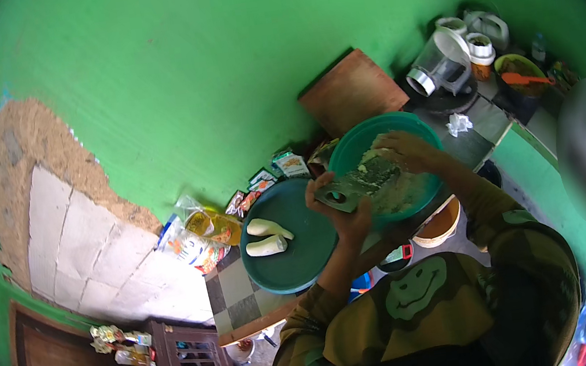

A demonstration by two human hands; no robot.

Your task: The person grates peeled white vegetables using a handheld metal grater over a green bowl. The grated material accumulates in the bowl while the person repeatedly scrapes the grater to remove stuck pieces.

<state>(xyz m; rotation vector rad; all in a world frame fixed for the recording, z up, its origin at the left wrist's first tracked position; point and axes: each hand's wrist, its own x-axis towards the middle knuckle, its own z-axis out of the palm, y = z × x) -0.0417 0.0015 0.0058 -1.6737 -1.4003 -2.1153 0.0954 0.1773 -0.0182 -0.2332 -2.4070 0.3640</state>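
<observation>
My left hand (350, 220) grips the near end of a flat metal grater (361, 184), around its handle hole. The grater lies tilted over a green plastic basin (411, 122), with pale shreds stuck to its surface. Pale grated root (393, 203) covers part of the basin's inside. My right hand (405, 150) is at the grater's far end, against a pale clump; whether its fingers hold a piece is hidden. To the left, two peeled pale root pieces, likely cassava (267, 246), lie on a round dark-green tray (310, 269).
Behind the tray stand seasoning packets (290, 164), an oil container (215, 226) and a plastic bag (181, 242). A wooden board (353, 92) leans on the wall. Right are a blender jug (440, 61), crumpled white plastic (459, 124) and a bowl with an orange spoon (526, 78). Below sits a bucket (440, 224).
</observation>
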